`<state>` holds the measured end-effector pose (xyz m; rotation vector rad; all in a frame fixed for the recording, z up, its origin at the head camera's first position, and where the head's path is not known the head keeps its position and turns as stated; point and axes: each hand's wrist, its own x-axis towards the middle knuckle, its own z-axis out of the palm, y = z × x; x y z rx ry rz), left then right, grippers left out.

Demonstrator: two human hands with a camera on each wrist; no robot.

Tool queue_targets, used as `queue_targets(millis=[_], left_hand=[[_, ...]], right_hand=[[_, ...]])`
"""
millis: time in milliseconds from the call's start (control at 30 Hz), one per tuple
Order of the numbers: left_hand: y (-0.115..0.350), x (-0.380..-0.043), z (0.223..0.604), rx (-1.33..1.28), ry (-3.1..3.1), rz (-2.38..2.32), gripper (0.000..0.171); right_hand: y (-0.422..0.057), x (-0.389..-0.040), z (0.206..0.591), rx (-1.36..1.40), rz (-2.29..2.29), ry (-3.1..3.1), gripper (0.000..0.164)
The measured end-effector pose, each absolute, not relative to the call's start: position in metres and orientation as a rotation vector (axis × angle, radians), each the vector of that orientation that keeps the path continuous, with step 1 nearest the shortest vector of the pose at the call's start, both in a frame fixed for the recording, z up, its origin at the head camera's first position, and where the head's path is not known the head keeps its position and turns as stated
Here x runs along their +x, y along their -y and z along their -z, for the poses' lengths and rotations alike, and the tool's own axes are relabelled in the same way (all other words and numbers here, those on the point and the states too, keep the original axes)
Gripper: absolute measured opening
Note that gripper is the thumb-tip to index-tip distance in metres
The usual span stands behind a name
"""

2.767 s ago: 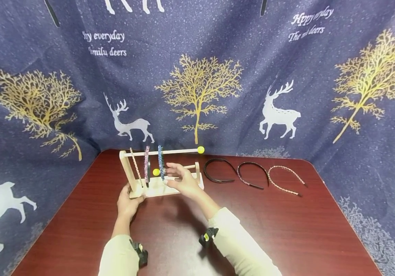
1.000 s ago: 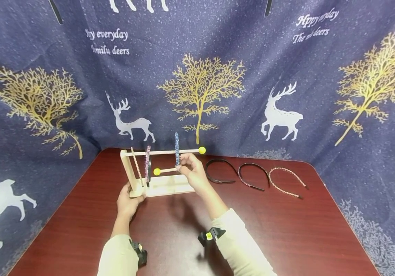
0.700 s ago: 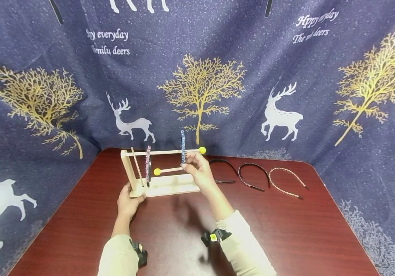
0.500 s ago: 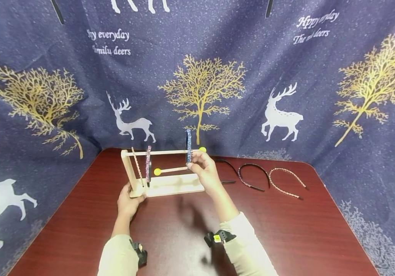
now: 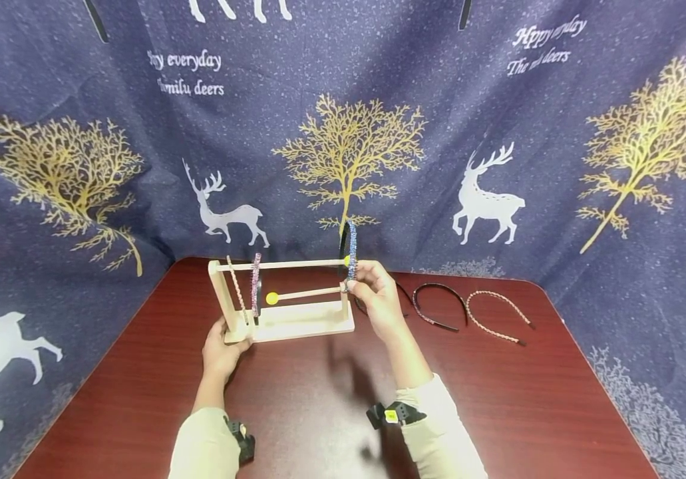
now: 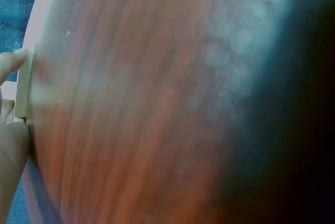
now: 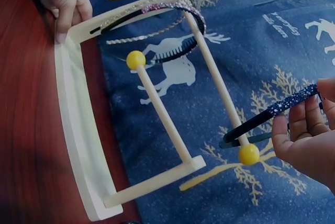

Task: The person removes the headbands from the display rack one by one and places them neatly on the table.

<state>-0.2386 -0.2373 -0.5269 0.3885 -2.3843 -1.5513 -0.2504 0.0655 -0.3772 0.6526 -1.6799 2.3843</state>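
Observation:
My right hand (image 5: 384,303) pinches a blue glittery headband (image 5: 352,243) at the right end of the wooden stand's upper rod (image 5: 301,265). In the right wrist view, the headband's dark ends loop around the rod close to its yellow end ball (image 7: 248,154). The left hand (image 5: 219,349) grips the left end of the wooden stand (image 5: 307,322), thumb in front; the left wrist view catches only its fingers at the stand's edge (image 6: 23,88). Farther left on the upper rod hang a pink glittery headband (image 5: 255,283) and a cream braided headband (image 5: 236,286).
A lower rod (image 5: 309,293) with a yellow ball points left. On the dark red table (image 5: 528,399), to the right, lie a pink-and-black headband (image 5: 417,304), a beige braided headband (image 5: 486,326) and a black headband partly behind my right hand. A patterned cloth (image 5: 378,153) hangs behind.
My right hand took hold of the blue headband near the rod's middle and has moved it right and slightly up to the ball end. The left hand keeps its grip on the stand.

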Motion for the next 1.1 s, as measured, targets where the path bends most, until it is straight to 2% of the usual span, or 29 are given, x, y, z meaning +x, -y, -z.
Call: queue_targets(millis=[200, 700, 1100], left_hand=[[0.237, -0.239, 0.526, 0.396, 2.400, 1.543, 0.080], [0.237, -0.239, 0.529, 0.387, 2.374, 1.552, 0.079], [0.236, -0.237, 0.526, 0.371, 2.369, 1.549, 0.078]], right_hand=[[-0.074, -0.255, 0.380, 0.631, -2.411, 1.636, 0.028], [-0.081, -0.268, 0.383, 0.642, -2.328, 1.691, 0.025], [-0.094, -0.242, 0.386, 0.544, -2.309, 1.715, 0.026]])
